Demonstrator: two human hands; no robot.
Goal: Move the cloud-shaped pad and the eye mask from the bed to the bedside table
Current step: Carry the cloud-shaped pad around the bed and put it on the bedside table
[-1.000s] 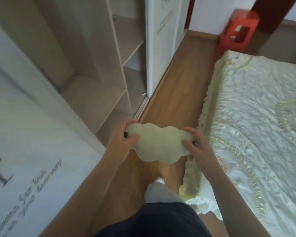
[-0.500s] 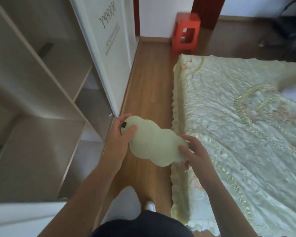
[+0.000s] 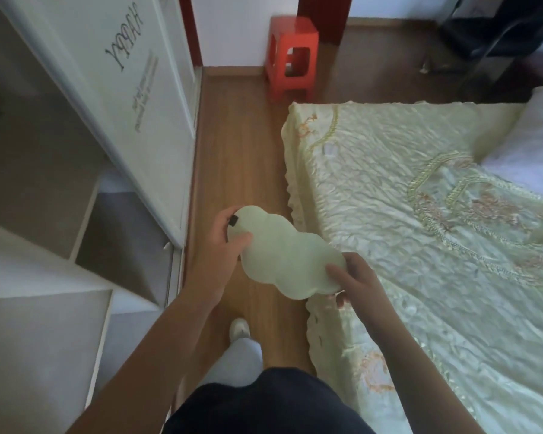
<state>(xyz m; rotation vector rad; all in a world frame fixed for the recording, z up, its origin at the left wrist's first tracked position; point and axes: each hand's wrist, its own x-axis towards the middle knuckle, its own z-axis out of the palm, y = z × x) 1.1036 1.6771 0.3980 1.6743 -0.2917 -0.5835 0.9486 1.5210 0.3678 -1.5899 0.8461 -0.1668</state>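
Observation:
I hold a pale green cloud-shaped pad with both hands, in front of my body and above the wooden floor beside the bed. My left hand grips its upper left lobe, where a small black tab shows. My right hand pinches its lower right end, close to the edge of the bed. The pad tilts down to the right. No eye mask and no bedside table are in view.
An open wardrobe with shelves and a white sliding door stands on the left. A narrow strip of wooden floor runs between wardrobe and bed. A red plastic stool stands at the far wall.
My view has swung to the right, along the aisle towards the red stool. The pad has tilted from level to slanting down right, and both hands keep their hold on it.

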